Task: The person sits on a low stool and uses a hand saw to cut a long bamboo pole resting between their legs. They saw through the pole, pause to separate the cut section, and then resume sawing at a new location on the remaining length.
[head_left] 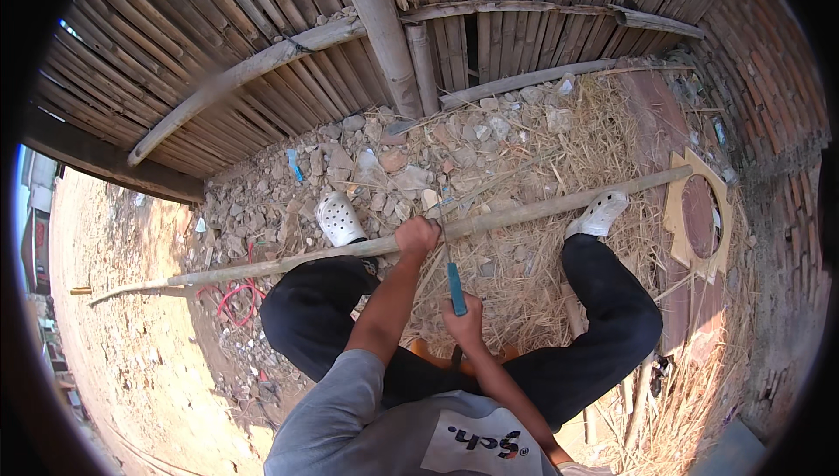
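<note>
A long bamboo pole (533, 212) runs crosswise in front of me, passing close to both my white clogs. My left hand (418, 237) is closed round the pole near its middle. Just right of it, a teal-handled tool with a thin blade (455, 289) points away from me, its blade meeting the pole. Whether that blade is a saw or a knife I cannot tell. My right hand (465, 322) is wrapped round the lower end of the handle, on the near side of the pole.
Rubble and stones (393, 161) lie beyond the pole, with straw (577, 135) to the right. A bamboo slat wall (262, 48) rises ahead and a brick wall (786, 109) at right. Red cord (234, 301) lies at left; a board frame with an oval hole (677, 214) lies at right.
</note>
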A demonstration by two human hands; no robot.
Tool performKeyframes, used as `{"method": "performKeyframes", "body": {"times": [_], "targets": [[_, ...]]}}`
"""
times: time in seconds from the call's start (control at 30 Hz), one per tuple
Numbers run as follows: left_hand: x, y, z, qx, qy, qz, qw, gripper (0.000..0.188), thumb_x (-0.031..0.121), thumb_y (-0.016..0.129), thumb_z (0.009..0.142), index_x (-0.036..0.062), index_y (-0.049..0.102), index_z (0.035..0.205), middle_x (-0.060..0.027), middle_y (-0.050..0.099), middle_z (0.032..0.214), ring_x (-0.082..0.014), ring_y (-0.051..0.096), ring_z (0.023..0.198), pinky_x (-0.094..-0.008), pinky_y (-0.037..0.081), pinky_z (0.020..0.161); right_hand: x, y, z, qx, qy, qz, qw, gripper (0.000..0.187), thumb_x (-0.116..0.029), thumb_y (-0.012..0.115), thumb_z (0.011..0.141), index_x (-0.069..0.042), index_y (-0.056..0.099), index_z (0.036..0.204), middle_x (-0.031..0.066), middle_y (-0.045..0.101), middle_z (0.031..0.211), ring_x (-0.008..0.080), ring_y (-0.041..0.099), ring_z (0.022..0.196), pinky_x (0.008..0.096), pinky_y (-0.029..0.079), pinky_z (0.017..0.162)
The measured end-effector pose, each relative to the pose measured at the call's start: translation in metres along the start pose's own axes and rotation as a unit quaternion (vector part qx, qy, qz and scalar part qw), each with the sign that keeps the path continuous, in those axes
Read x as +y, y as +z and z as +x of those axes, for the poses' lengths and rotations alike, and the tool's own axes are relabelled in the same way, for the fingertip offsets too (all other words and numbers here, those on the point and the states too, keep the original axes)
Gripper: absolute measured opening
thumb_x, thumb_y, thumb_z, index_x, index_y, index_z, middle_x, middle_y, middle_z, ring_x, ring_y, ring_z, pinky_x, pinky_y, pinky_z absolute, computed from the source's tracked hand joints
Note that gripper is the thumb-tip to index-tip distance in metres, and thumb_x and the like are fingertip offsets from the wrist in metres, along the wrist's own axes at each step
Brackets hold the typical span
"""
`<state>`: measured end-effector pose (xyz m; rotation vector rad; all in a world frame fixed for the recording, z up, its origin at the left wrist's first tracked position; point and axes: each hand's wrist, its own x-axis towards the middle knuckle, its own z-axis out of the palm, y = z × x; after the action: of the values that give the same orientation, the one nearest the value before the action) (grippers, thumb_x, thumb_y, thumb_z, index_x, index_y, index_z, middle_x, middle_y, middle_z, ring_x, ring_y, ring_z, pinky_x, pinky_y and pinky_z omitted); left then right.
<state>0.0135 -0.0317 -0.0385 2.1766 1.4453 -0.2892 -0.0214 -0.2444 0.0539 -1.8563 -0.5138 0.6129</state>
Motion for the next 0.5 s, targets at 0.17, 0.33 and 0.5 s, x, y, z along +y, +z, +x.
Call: {"method": "performKeyframes", "body": {"times": [0.17,0.33,0.5], "targets": [[-0.003,-0.002,0.008,0.01,-0.011,0.008,1.0,0.047,0.041,0.047,0.086,0.0021,0.073,0.091,-0.0214,0.071,0.095,-0.0349,0.069,0.091,-0.0427,0.054,0.082,-0.005,-0.04,-0.047,-0.04,0.004,-0.012,0.999,0.017,-0.005,0.06,0.076,0.001,0.051,0.063,0.0083,0.047,0.051,0.0123,0.045,0.048,0.0345,0.038,0.048],[-0.013,0.004,0.002,0.009,-0.014,0.016,1.0,0.048,0.041,0.047,0.086,0.0023,0.073,0.093,-0.0209,0.071,0.096,-0.0346,0.069,0.092,-0.0429,0.054,0.082,-0.05,-0.077,-0.092,-0.043,0.108,0.049,0.992,0.016,-0.003,0.058,0.076,0.001,0.051,0.063,0.0029,0.047,0.051,0.0098,0.048,0.049,0.0302,0.039,0.048],[-0.001,0.002,0.0,0.001,-0.007,0.017,1.0,0.047,0.041,0.048,0.085,0.003,0.073,0.094,-0.0205,0.071,0.098,-0.0343,0.069,0.093,-0.0423,0.053,0.083,0.009,0.01,0.036,-0.011,0.03,-0.017,0.999,0.019,-0.007,0.059,0.078,0.001,0.051,0.063,0.0089,0.047,0.05,0.0129,0.048,0.048,0.034,0.04,0.048]]}}
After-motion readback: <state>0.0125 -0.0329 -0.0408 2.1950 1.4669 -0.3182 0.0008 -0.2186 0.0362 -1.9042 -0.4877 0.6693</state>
